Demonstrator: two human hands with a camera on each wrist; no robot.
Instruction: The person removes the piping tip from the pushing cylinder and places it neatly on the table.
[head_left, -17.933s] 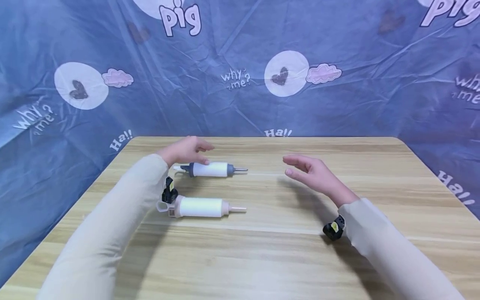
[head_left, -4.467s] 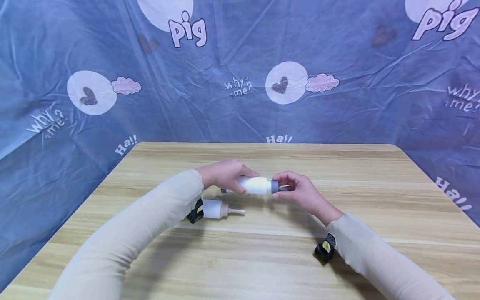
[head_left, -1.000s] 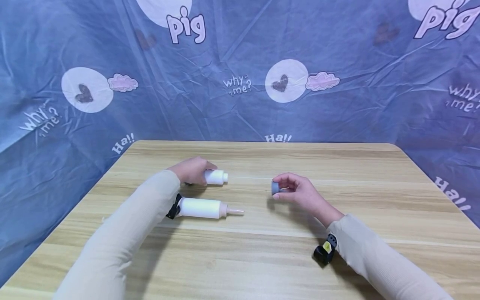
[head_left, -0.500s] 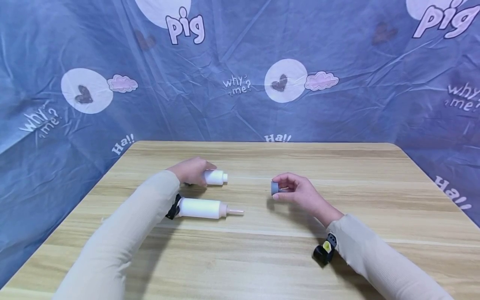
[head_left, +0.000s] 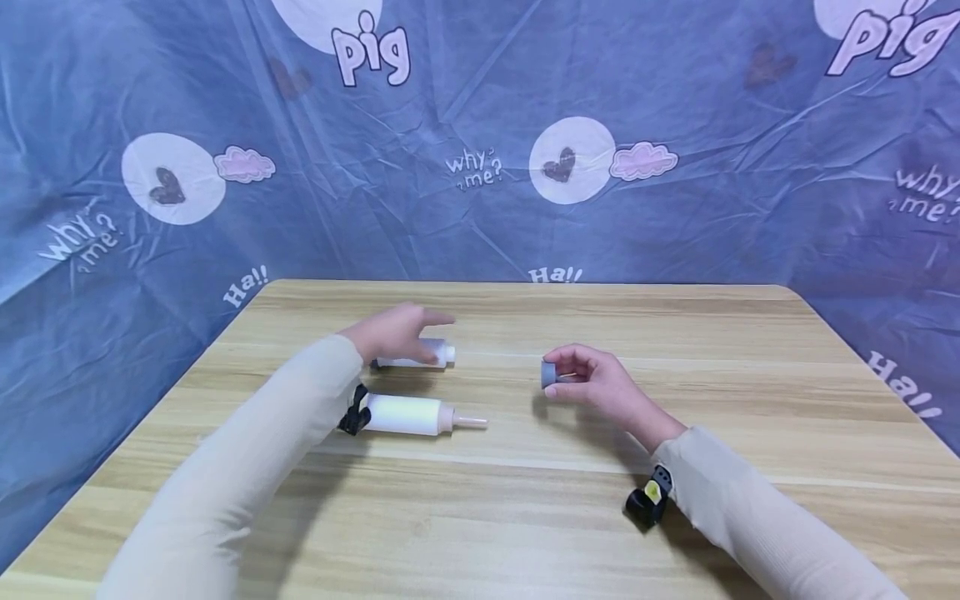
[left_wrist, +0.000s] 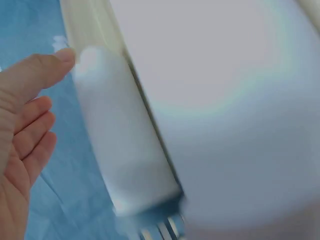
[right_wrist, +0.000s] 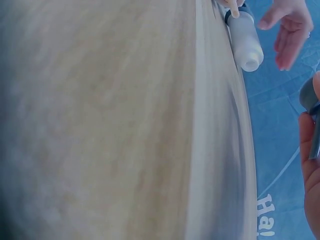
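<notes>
My left hand (head_left: pixel 401 332) hovers over a white bottle (head_left: pixel 447 354) lying near the back of the table, its bare neck pointing right. The fingers are spread and hold nothing. In the left wrist view the thumb is beside that white bottle (left_wrist: pixel 120 130), whose dark end shows at the bottom. To the right, my right hand (head_left: pixel 603 387) pinches a grey nozzle cap (head_left: pixel 549 374) with a thin metal tip, held above the table. The right wrist view shows the cap (right_wrist: pixel 307 94) only in part, at the edge.
A second white bottle (head_left: pixel 405 415) with a beige nozzle lies in front of the first, partly behind my left wrist camera (head_left: pixel 356 411). Both lie on a wooden table (head_left: pixel 480 517). A blue printed cloth (head_left: pixel 420 225) hangs behind the table.
Earlier, both hands held the capped bottle; the cap has since come off and the bottle was laid down at left. Just now my left hand let go and lifted slightly. The right stays still.
</notes>
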